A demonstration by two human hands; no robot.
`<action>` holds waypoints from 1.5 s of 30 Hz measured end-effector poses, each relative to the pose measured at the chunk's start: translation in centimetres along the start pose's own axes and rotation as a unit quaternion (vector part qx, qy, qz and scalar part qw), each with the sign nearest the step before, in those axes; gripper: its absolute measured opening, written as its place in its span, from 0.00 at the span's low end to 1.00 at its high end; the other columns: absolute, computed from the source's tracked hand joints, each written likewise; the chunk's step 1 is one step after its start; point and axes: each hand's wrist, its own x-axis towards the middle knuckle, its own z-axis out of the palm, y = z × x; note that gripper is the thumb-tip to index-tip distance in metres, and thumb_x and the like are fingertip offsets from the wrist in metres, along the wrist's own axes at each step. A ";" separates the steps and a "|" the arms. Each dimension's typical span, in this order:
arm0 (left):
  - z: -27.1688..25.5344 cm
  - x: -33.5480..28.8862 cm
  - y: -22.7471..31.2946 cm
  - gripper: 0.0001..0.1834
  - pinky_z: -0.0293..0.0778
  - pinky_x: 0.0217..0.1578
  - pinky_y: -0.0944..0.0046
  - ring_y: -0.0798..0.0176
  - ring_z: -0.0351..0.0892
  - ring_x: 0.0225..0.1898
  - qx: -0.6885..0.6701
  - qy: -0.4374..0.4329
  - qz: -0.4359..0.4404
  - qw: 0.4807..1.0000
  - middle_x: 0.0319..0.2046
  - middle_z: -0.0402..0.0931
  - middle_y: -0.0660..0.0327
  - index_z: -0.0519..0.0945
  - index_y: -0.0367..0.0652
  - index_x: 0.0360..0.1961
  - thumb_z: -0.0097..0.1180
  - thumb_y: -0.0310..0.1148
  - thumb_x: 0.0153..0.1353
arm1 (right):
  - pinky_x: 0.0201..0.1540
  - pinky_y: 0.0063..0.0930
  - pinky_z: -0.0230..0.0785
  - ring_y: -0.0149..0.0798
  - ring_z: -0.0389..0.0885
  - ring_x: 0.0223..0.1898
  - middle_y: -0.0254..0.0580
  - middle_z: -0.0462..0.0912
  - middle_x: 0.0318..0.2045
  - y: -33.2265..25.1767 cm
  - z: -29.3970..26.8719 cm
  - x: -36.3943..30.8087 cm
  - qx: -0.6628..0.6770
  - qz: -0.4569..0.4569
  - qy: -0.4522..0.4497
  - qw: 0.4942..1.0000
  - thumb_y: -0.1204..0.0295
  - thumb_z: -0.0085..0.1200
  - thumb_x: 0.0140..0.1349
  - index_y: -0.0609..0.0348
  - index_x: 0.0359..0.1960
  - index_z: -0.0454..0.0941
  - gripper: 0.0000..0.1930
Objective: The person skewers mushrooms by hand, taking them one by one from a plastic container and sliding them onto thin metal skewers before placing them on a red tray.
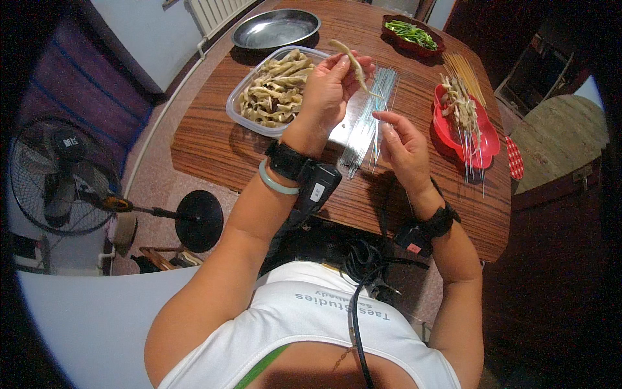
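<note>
Pinched between the thumb and fingers of my left hand [327,84] is a long, limp, pale brown food strip [355,63], whose lower end hangs toward my right hand [407,148]. That hand's thumb and fingertips close on a thin metal skewer [385,106], its upper end at the strip's lower part; I cannot tell whether it pierces the strip. Below both hands lies a bundle of metal skewers [357,139]. Beside my left wrist stands a clear plastic tub [234,111] piled with similar food strips [275,87].
A red dish [487,144] at the right holds loaded skewers [461,107], with bamboo skewers [468,72] behind it. At the back are a round metal plate [275,29] and a bowl of chopped greens [411,34]. A black cable [355,311] hangs before me; a fan [61,175] stands left.
</note>
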 end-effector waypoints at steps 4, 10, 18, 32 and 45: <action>-0.1 0.0 0.4 0.09 0.73 0.39 0.65 0.59 0.75 0.36 0.005 0.019 0.028 0.999 0.33 0.73 0.52 0.67 0.36 0.37 0.39 0.30 0.59 | 0.17 0.11 0.50 0.17 0.57 0.15 0.22 0.63 0.15 -0.3 -0.1 -0.1 -0.028 0.016 -0.020 0.999 0.72 0.42 0.57 0.60 0.40 0.71 0.11; -0.1 0.0 0.9 0.10 0.73 0.39 0.64 0.59 0.75 0.36 0.019 -0.003 0.012 1.000 0.32 0.74 0.52 0.68 0.36 0.37 0.41 0.32 0.59 | 0.17 0.12 0.49 0.17 0.56 0.14 0.21 0.62 0.14 -0.4 0.0 -0.1 -0.057 -0.002 0.003 0.998 0.73 0.41 0.56 0.60 0.39 0.71 0.10; 0.2 -0.1 0.3 0.09 0.73 0.38 0.63 0.57 0.75 0.36 0.013 -0.003 -0.005 1.000 0.34 0.73 0.51 0.67 0.35 0.35 0.41 0.31 0.59 | 0.16 0.12 0.50 0.18 0.57 0.14 0.21 0.62 0.13 -0.1 0.0 -0.2 -0.066 -0.009 0.003 0.998 0.73 0.41 0.56 0.60 0.38 0.72 0.10; 1.3 -1.2 -0.7 0.11 0.71 0.41 0.63 0.58 0.75 0.36 0.063 -0.028 -0.065 0.996 0.34 0.73 0.51 0.68 0.34 0.36 0.41 0.32 0.58 | 0.18 0.12 0.50 0.17 0.57 0.16 0.22 0.63 0.16 0.5 -0.3 0.2 -0.081 -0.045 0.035 0.995 0.74 0.41 0.57 0.61 0.38 0.71 0.10; 0.3 -0.3 0.3 0.10 0.74 0.34 0.67 0.61 0.76 0.31 0.053 0.036 0.030 0.998 0.30 0.74 0.52 0.65 0.36 0.36 0.40 0.33 0.59 | 0.18 0.13 0.50 0.18 0.57 0.16 0.22 0.63 0.14 -0.7 -0.3 -0.2 -0.117 -0.011 -0.027 0.993 0.75 0.42 0.55 0.61 0.42 0.71 0.13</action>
